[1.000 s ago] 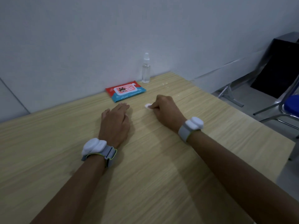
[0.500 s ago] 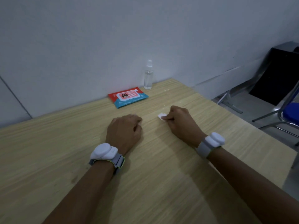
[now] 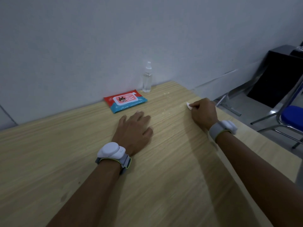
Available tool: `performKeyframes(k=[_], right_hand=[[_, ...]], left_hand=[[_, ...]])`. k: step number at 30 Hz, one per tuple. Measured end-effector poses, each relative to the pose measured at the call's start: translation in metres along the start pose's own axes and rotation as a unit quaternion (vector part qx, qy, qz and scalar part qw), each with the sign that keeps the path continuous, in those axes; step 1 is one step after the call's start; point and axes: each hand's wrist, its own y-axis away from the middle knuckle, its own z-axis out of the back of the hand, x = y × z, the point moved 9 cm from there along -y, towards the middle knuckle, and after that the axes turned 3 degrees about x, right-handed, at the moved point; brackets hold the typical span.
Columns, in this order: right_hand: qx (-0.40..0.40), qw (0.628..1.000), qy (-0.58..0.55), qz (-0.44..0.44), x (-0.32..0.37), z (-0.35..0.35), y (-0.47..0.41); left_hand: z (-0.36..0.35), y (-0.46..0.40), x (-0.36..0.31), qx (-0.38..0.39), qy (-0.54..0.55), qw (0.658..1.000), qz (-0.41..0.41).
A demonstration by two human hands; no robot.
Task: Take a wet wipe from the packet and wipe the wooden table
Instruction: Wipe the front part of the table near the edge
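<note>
Plainly a wiping pass under way on the wooden table (image 3: 164,185), broad and pale, set against a grey wall. Further back, flat against that wall: wet wipe packet (image 3: 125,101), red and blue, lid flap apparently down. Just right of it, upright, a clear spray bottle (image 3: 147,79). Nearer, left hand (image 3: 134,130) palm down on the wood, fingers loosely spread and straight, holding nothing. Right hand (image 3: 203,113) near the table's right edge, fingers curled tight round a bunched wet wipe (image 3: 188,106), only a small white corner showing past the knuckles. Smallest of all, pale specks (image 3: 165,95) scattered on the wood near the bottle.

Risks, as judged from here: so little wipe exposed means knuckles and not cloth dragging over the surface, leaving streaks. So close to the edge, a sweep outward likely to carry crumbs onto the floor. A wide sweep back toward the wall liable to topple the bottle, light and narrow-based, or shove the packet.
</note>
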Motion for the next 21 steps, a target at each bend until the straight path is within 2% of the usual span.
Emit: performKeyframes(k=[4, 11, 16, 18, 21], right_hand=[[0.021, 1.0, -0.011, -0.002, 0.013, -0.016, -0.005], [0.051, 0.998, -0.012, 0.046, 0.038, -0.038, 0.004], [0.064, 0.983, 0.061, 0.162, 0.058, -0.047, 0.021], [0.057, 0.983, 0.109, 0.138, 0.049, -0.041, 0.01], [0.054, 0.989, 0.116, 0.068, 0.036, -0.032, -0.006]], left_hand=[[-0.001, -0.008, 0.004, 0.016, 0.005, 1.0, -0.004], [0.003, -0.008, 0.001, 0.017, 0.016, 1.0, -0.006], [0.004, -0.007, 0.0, 0.017, 0.019, 1.0, -0.004], [0.005, -0.007, 0.001, 0.018, 0.016, 1.0, -0.003], [0.004, -0.007, 0.001, 0.02, 0.016, 1.0, 0.0]])
